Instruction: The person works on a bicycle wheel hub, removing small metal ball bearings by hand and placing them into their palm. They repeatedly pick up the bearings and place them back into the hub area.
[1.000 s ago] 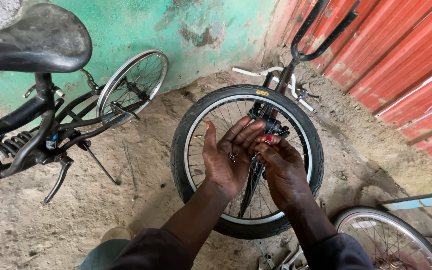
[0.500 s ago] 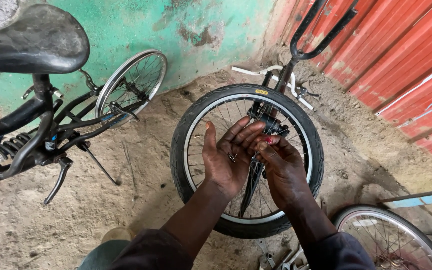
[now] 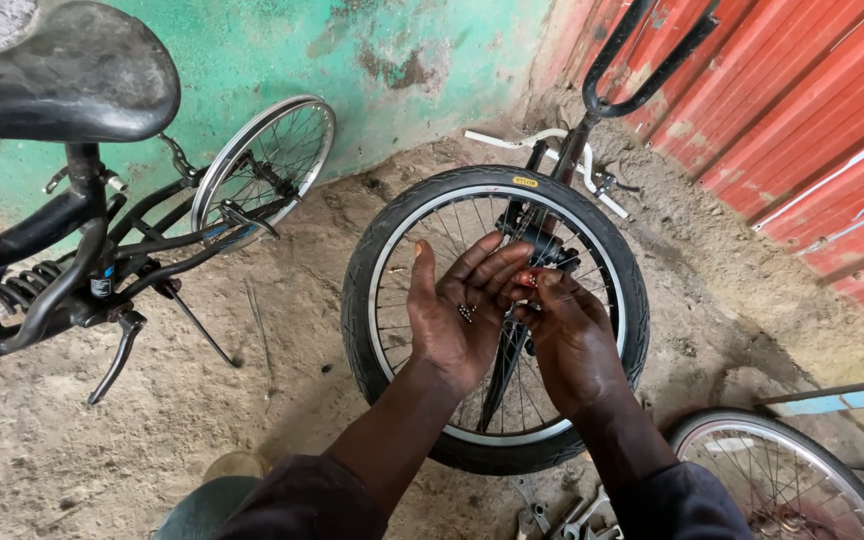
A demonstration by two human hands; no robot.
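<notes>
Still cupped left hand (image 3: pixel 462 315), right hand (image 3: pixel 567 335) unmoved

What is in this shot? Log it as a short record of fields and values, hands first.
left hand: open, palm up, small metal parts lying in the palm
right hand: fingertips pinching a small red piece beside the left fingers
front wheel: black tyre, upright under both hands
handlebar: black, above the wheel
second bicycle: left, black saddle, stand down
spare wheel: lower right, on the ground
walls: green at left, red corrugated at right
ground: bare dirt
</notes>
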